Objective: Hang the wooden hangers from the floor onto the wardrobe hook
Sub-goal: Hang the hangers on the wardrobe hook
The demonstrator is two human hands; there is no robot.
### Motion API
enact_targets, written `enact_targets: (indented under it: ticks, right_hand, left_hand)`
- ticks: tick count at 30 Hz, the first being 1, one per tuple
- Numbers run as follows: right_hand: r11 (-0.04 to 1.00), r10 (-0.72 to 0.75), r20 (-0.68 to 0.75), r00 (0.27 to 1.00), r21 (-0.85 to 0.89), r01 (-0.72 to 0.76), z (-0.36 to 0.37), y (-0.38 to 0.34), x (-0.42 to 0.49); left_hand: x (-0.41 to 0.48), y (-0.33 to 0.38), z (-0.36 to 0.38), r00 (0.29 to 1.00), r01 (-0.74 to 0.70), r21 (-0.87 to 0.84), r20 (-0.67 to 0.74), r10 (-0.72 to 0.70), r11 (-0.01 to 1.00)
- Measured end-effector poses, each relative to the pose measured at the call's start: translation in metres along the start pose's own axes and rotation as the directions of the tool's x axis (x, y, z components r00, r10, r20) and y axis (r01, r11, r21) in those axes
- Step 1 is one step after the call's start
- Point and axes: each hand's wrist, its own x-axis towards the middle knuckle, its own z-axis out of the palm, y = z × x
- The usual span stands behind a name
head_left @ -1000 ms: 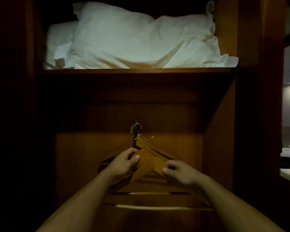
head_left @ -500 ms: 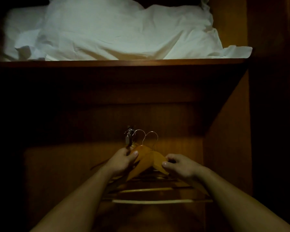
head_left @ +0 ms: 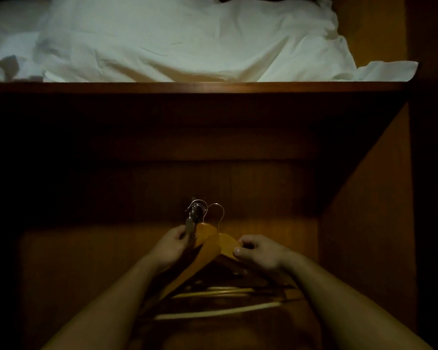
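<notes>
1. The wooden hangers [head_left: 213, 245] sit between the two hands. The left hand [head_left: 173, 245] grips their left shoulder and the right hand [head_left: 257, 251] pinches the right one.
2. The wardrobe hook [head_left: 193, 213] is just above the left hand, on the back panel [head_left: 86, 261] behind both hands.
3. One wire loop [head_left: 219, 210] stands just right of the hook, above the gap between the hands.
4. The hangers' lower bars [head_left: 218, 311] lie below the hands, between the forearms.
5. A shelf [head_left: 187, 87] runs well above both hands, with a pillow [head_left: 187, 39] on it.
6. The side wall [head_left: 364, 236] stands right of the right hand.
</notes>
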Motion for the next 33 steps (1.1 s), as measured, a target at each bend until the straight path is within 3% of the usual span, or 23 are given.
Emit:
enact_targets:
  ticks: [12, 27, 33]
  right_hand:
    - [0.999, -0.020, 0.076, 0.997, -0.030, 0.023, 0.014, 0.013, 0.023]
    - [0.985, -0.154, 0.015, 0.988, -0.080, 0.155, 0.001, -0.024, 0.020]
    - [0.983, -0.162, 0.009, 0.987, -0.081, 0.162, 0.021, -0.032, 0.026]
  left_hand:
    - [0.007, -0.030, -0.015, 0.996, 0.062, 0.071, -0.065, -0.058, 0.995]
    - [-0.013, -0.021, -0.017, 0.966, -0.120, 0.103, -0.217, 0.140, 0.987]
    - [-0.028, -0.023, -0.030, 0.977, -0.101, 0.257, -0.157, 0.145, 0.961]
